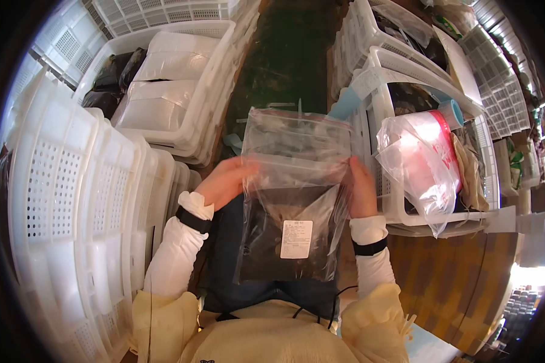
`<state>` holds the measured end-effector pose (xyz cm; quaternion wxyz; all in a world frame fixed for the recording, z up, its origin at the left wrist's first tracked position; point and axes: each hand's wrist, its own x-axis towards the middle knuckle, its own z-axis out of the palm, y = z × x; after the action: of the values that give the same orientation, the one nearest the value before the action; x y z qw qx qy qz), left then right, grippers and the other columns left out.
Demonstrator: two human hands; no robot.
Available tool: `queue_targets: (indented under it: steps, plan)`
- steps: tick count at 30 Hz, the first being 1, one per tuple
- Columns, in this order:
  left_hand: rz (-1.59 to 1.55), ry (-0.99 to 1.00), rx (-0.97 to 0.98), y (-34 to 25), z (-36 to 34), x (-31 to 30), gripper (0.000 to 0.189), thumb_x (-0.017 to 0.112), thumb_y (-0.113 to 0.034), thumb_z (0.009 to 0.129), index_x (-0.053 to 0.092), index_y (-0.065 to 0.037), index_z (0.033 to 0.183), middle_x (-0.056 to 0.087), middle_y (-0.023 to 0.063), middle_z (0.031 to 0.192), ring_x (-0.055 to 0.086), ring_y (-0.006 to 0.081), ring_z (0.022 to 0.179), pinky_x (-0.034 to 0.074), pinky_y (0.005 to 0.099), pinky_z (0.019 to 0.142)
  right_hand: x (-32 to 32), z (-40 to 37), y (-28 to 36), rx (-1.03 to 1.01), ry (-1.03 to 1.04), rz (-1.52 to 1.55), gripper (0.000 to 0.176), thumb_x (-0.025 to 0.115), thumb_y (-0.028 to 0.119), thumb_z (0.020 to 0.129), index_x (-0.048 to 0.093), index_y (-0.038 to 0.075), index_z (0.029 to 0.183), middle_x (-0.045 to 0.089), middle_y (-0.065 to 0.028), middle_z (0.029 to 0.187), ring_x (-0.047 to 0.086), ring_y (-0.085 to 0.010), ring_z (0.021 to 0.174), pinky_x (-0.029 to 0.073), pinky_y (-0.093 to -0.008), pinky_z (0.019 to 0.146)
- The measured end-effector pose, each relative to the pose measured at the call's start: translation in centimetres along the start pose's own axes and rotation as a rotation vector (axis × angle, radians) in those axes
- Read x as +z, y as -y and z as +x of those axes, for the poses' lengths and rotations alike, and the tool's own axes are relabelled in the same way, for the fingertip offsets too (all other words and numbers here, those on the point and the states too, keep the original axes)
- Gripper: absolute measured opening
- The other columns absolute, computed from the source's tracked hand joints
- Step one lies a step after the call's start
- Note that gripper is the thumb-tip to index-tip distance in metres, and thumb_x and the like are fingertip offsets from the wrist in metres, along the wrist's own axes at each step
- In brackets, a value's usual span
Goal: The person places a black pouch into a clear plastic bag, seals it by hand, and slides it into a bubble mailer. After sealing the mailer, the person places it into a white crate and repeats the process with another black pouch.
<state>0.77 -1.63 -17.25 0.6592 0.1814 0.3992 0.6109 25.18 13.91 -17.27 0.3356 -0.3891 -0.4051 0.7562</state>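
A clear plastic bag (297, 136) hangs upright in front of my lap, its upper part see-through and wrinkled. Dark brown or black contents fill its lower part; what they are I cannot make out. On the bag's front sits a white printed label (297, 239). My left hand (229, 178) grips the bag's left edge, its fingertips blurred against the plastic. Closed on the opposite edge is my right hand (361, 187), its fingers partly hidden behind the plastic.
White perforated crates (54, 181) are stacked on the left. Another crate (224, 36) holds white padded packages (157, 106) and dark bags. At right, a crate (393, 209) carries a pink-and-white package (427, 157) and a blue tape roll (451, 113). Below it stands a cardboard box (448, 278).
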Motion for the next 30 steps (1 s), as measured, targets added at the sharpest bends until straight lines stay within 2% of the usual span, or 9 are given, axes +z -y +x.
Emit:
queue_targets:
  steps: [1,4,7,10,16,20,23,25,30]
  plan:
    - [0.105,-0.001,-0.063,0.0,-0.3,0.4,0.020,0.057,-0.013,0.089,0.058,0.001,0.102,0.062,0.0100,0.106,0.058,0.0177,0.099,0.046,0.0295,0.086,0.0,0.4,0.3,-0.001,0.006,0.025,0.021,0.052,0.021,0.093,0.059,0.001,0.095,0.064,-0.0113,0.091,0.062,-0.0208,0.081,0.049,-0.0318,0.075]
    - [0.391,-0.080,-0.026,1.0,0.8,0.0,0.019,0.057,-0.012,0.088,0.061,0.003,0.099,0.064,0.0078,0.095,0.061,0.0151,0.088,0.048,0.0265,0.079,0.2,1.0,1.0,-0.008,-0.006,0.074,0.018,0.056,0.017,0.090,0.058,0.000,0.095,0.065,-0.0135,0.090,0.064,-0.0228,0.079,0.052,-0.0337,0.075]
    - [0.401,-0.242,-0.055,1.2,1.2,0.8,0.017,0.057,-0.010,0.088,0.062,0.004,0.095,0.065,0.0065,0.085,0.062,0.0139,0.078,0.049,0.0250,0.071,0.4,1.1,1.0,-0.026,-0.031,0.101,0.014,0.057,0.013,0.089,0.058,-0.001,0.094,0.064,-0.0129,0.089,0.064,-0.0242,0.081,0.053,-0.0346,0.075]
    - [0.278,-0.254,0.003,1.2,0.0,1.6,0.017,0.057,-0.009,0.088,0.062,0.006,0.094,0.065,0.0079,0.084,0.063,0.0148,0.074,0.050,0.0259,0.068,0.4,0.3,1.2,-0.035,0.000,0.140,0.013,0.056,0.009,0.089,0.058,-0.002,0.096,0.063,-0.0121,0.089,0.064,-0.0249,0.082,0.054,-0.0360,0.075]
    - [0.300,-0.192,0.018,0.5,-2.0,-0.4,0.020,0.054,-0.006,0.088,0.056,0.005,0.106,0.064,0.0133,0.095,0.064,0.0208,0.083,0.052,0.0332,0.076,2.6,-0.3,2.4,0.010,0.050,0.128,0.021,0.054,0.003,0.087,0.054,-0.002,0.107,0.063,-0.0159,0.098,0.065,-0.0254,0.086,0.053,-0.0334,0.081]
    - [0.254,-0.236,0.173,-2.4,-0.7,1.4,0.022,0.055,-0.006,0.088,0.055,0.002,0.108,0.064,0.0145,0.097,0.064,0.0214,0.083,0.052,0.0340,0.077,2.6,1.2,2.4,-0.075,0.067,0.123,0.021,0.058,0.011,0.087,0.054,-0.001,0.105,0.063,-0.0183,0.100,0.065,-0.0266,0.088,0.052,-0.0342,0.081]
    - [0.364,-0.361,0.293,-4.3,1.0,1.5,0.015,0.060,-0.004,0.085,0.058,0.004,0.097,0.066,0.0137,0.088,0.065,0.0200,0.079,0.053,0.0304,0.073,3.6,1.0,3.6,-0.007,0.003,0.185,0.012,0.056,0.010,0.088,0.059,0.003,0.097,0.066,-0.0152,0.095,0.065,-0.0260,0.086,0.051,-0.0344,0.080]
    - [0.443,-0.420,0.348,-5.3,1.4,1.9,0.015,0.060,-0.010,0.087,0.060,0.005,0.092,0.066,0.0137,0.084,0.066,0.0207,0.076,0.053,0.0304,0.071,3.7,1.4,3.5,-0.059,-0.050,0.146,0.012,0.056,0.014,0.089,0.059,0.003,0.093,0.066,-0.0134,0.093,0.065,-0.0248,0.084,0.051,-0.0339,0.080]
    - [0.259,-0.398,0.384,-5.8,0.5,2.4,0.019,0.058,-0.013,0.088,0.061,0.005,0.093,0.066,0.0140,0.084,0.066,0.0209,0.076,0.053,0.0301,0.070,3.3,2.1,2.0,-0.273,-0.116,0.148,0.015,0.057,0.018,0.090,0.060,0.004,0.091,0.065,-0.0085,0.088,0.064,-0.0207,0.081,0.052,-0.0333,0.079]
